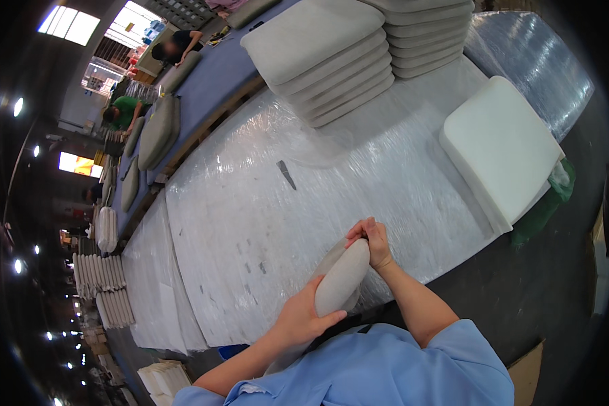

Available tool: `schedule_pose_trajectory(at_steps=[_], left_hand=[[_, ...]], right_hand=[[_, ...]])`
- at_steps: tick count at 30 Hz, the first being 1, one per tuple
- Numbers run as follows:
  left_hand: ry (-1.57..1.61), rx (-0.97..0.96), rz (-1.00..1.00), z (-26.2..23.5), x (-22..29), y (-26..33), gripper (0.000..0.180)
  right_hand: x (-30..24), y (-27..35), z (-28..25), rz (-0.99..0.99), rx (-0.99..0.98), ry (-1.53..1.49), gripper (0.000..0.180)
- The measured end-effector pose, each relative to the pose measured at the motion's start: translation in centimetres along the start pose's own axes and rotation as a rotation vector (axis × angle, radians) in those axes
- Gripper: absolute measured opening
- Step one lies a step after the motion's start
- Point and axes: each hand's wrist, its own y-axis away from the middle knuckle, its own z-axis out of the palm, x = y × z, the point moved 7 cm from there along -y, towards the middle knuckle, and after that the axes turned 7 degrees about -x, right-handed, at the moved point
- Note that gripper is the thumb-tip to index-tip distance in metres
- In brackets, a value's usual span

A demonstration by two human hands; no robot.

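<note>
A light grey fabric-covered cushion (pixel 344 277) is held on edge close to my body, over the near side of the table. My left hand (pixel 306 312) wraps round its near left end, with the thumb lying along the lower side. At the far right end, my right hand (pixel 372 238) is closed on the cushion's edge, its fingertips bent together there. The cushion's underside and part of its far face are hidden. Beyond my hands lies the plastic-covered tabletop (pixel 250 203), with a dark pointed scrap (pixel 286 174) on it.
Two tall stacks of grey cushions (pixel 325 57) stand at the far side. White foam pads (pixel 497 145) sit at the right edge, beside a green bag (pixel 548 203). Across a blue-topped bench (pixel 216 74), several people work among more cushions. Cushion piles (pixel 105 277) stand far left.
</note>
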Motion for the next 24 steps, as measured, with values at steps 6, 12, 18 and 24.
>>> schedule_pose_trajectory(at_steps=[6,12,18,24], left_hand=[[0.058,-0.074,0.018,2.7,-0.5,-1.1,0.099],[0.279,-0.165,0.134,4.3,-2.7,-3.0,0.082],[0.449,-0.123,-0.113,8.7,-12.2,-7.0,0.074],[0.381,-0.070,-0.136,11.2,-17.0,-10.5,0.070]], right_hand=[[4.3,0.0,-3.5,0.095,0.047,-0.082,0.067],[5.8,0.0,-5.6,0.267,-0.009,0.017,0.056],[-6.4,4.9,-0.6,0.347,-0.419,0.315,0.040],[-5.2,2.6,1.1,0.683,-1.021,0.969,0.052]])
